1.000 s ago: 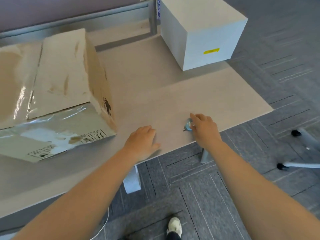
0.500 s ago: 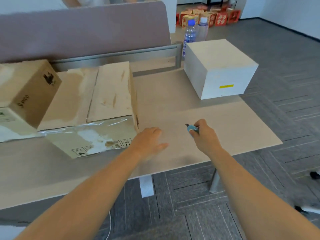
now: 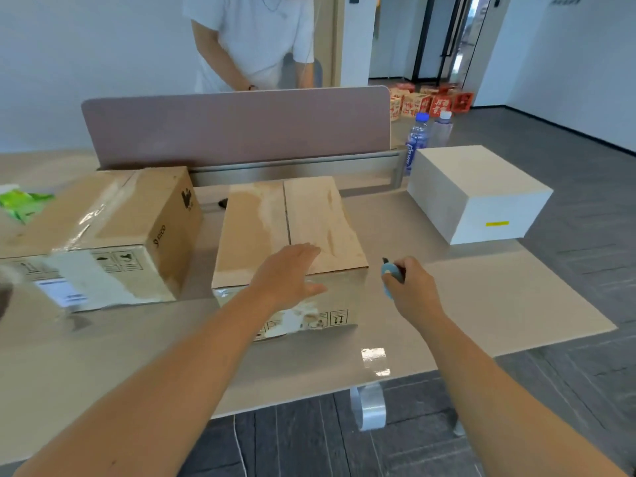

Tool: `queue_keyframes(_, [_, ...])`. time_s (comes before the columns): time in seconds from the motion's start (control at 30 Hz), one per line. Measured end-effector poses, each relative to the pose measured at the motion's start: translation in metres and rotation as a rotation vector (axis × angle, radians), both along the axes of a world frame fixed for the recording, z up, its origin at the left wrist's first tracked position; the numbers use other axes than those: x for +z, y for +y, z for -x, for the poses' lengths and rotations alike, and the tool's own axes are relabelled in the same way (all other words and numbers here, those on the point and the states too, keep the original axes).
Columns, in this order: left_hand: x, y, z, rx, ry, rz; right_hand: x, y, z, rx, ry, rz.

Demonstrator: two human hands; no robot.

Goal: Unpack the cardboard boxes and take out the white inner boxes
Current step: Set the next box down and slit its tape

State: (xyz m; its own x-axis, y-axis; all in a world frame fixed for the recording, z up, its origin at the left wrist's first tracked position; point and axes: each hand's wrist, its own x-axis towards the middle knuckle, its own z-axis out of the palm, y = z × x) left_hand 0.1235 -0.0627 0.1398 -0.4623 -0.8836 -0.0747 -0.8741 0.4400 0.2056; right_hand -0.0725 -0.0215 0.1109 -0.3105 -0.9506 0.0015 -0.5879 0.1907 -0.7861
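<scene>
The person at the desk (image 3: 516, 297) has both bare arms stretched out over it. The left hand (image 3: 287, 275) is spread, fingers straight and relaxed, over the near top edge of the middle cardboard box (image 3: 289, 232), whose two top flaps lie closed with a seam running down the middle; whether the palm actually rests on the cardboard or hangs just above it I cannot tell from here. The right hand (image 3: 411, 290) is curled round a small blue box cutter (image 3: 390, 271), its dark tip pointing up and away, just beside the right front corner of that box. A second cardboard box (image 3: 113, 232), still taped along the top, sits to the left of the first, with a narrow gap between them and a torn white label on its front face. Off to the right, well apart from both, a white inner box (image 3: 478, 194) stands on the desk with a small yellow sticker on its near side. Behind it are two water bottles (image 3: 416, 139) at the end of the mauve desk divider (image 3: 237, 125). Another person in a white shirt (image 3: 254, 39) stands beyond the divider. A green packet (image 3: 20, 203) lies at the far left, and red printed cartons (image 3: 430, 103) sit on the floor further back.
</scene>
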Motion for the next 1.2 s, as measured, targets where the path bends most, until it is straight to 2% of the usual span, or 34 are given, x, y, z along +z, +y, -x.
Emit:
queue_keyframes(0.17, [-0.018, -0.030, -0.030, -0.075, -0.251, 0.057, -0.011, 0.002, -0.020, -0.092, -0.061, 0.040])
queue_keyframes(0.37, [-0.031, -0.037, -0.024, -0.063, -0.305, 0.100, -0.018, -0.003, -0.011, -0.149, -0.092, 0.086])
queue_keyframes(0.9, [-0.035, -0.070, 0.130, 0.335, -0.171, 0.077, -0.017, -0.063, 0.084, -0.078, -0.271, 0.069])
queue_keyframes(1.07, [-0.029, -0.084, 0.162, 0.443, -0.053, -0.031, -0.017, -0.083, 0.098, -0.064, -0.336, 0.023])
queue_keyframes(1.2, [-0.021, -0.095, 0.151, 0.455, 0.120, -0.119, -0.015, -0.099, 0.084, -0.079, -0.446, -0.040])
